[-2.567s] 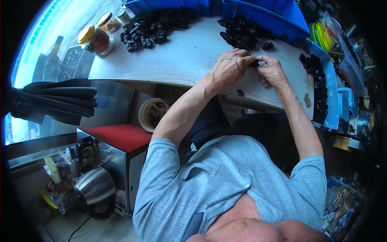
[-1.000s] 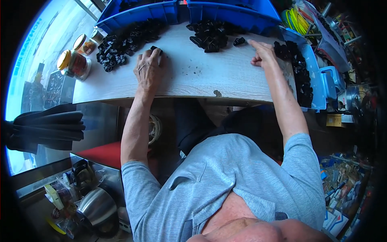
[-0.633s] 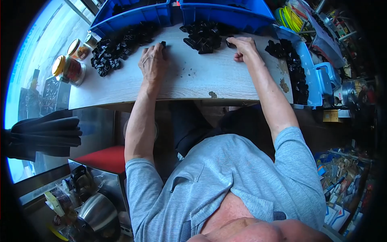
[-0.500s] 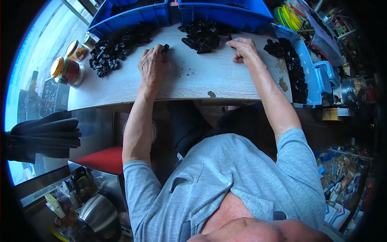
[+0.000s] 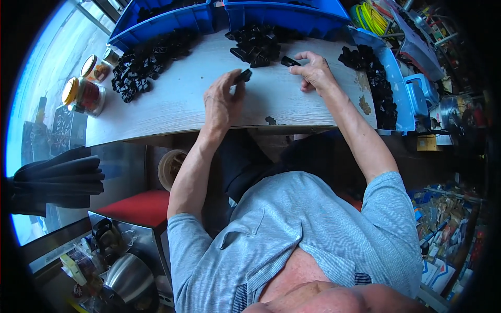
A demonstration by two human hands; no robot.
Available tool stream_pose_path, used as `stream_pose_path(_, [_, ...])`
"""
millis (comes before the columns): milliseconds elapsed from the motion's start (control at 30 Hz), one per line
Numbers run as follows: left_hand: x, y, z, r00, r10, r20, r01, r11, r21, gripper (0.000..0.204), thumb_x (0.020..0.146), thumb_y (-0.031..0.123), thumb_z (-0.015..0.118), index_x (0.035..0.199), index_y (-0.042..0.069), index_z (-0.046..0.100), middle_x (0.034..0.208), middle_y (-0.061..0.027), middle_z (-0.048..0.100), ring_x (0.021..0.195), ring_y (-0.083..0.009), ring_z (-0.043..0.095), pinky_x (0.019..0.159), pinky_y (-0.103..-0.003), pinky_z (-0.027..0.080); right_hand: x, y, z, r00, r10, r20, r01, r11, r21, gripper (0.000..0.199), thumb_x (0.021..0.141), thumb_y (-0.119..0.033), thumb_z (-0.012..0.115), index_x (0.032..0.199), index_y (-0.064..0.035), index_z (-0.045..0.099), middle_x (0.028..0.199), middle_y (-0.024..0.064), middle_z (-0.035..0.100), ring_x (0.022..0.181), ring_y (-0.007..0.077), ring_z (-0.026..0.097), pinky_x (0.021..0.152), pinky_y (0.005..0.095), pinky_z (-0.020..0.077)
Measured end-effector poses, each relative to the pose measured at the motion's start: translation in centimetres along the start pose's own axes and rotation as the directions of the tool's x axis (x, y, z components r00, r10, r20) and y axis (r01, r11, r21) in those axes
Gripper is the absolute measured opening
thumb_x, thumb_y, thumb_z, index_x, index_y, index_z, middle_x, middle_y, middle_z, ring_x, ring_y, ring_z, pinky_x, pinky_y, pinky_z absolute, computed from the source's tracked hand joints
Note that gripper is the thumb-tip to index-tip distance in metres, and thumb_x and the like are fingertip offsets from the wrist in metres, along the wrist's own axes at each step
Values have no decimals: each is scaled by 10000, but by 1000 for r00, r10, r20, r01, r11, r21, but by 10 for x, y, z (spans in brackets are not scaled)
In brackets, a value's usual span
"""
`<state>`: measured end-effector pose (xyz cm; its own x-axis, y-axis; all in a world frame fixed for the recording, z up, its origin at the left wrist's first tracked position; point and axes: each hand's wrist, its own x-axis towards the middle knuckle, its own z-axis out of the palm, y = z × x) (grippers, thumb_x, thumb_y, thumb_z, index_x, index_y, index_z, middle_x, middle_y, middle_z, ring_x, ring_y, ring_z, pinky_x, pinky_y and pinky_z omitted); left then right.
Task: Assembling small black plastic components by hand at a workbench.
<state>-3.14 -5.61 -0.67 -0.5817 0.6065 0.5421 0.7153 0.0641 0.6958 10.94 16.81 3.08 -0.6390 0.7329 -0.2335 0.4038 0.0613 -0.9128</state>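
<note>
Left hand (image 5: 222, 99) pinches a small black plastic part (image 5: 244, 75); right hand (image 5: 313, 70) fingers pinch another black part (image 5: 289, 61). Bare pale tabletop (image 5: 182, 99) between hands and near edge; black parts pile (image 5: 258, 44) just beyond.

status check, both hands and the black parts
Left hand pinching one black part. Right hand fingertips on another black piece. Middle pile just beyond; nothing between hands.

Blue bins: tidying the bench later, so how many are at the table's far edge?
2: one blue bin at far left, another blue bin beside it at centre; more may be hidden.
</note>
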Motion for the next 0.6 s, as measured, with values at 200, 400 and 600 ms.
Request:
stream_pose_path(200, [13,11,34,984,174,-26,-172,983,61,311,870,-18,676,1172,41,722,1020,-162,731,868,-317,711,774,-354,576,-4,-2,6,996,32,79,-20,988,-152,344,822,-135,784,1132,-63,654,613,8,576,416,100,503,383,290,453])
stream_pose_path(400, [25,14,49,933,316,174,-345,922,174,284,902,86,623,1169,94,720,1074,-98,733,985,-298,683,847,-399,561,-20,-5,13,982,21,188,17,980,-198,340,865,-68,674,1204,-93,670,620,-20,538,443,95,499,394,285,433])
stream_pose_path(600, [40,20,54,866,350,356,-432,883,182,314,916,91,634,1217,117,721,1168,-103,712,1048,-288,680,863,-382,573,-20,-4,11,984,8,176,21,987,-162,352,856,-43,642,1205,-85,670,608,-25,528,437,92,484,394,280,407])
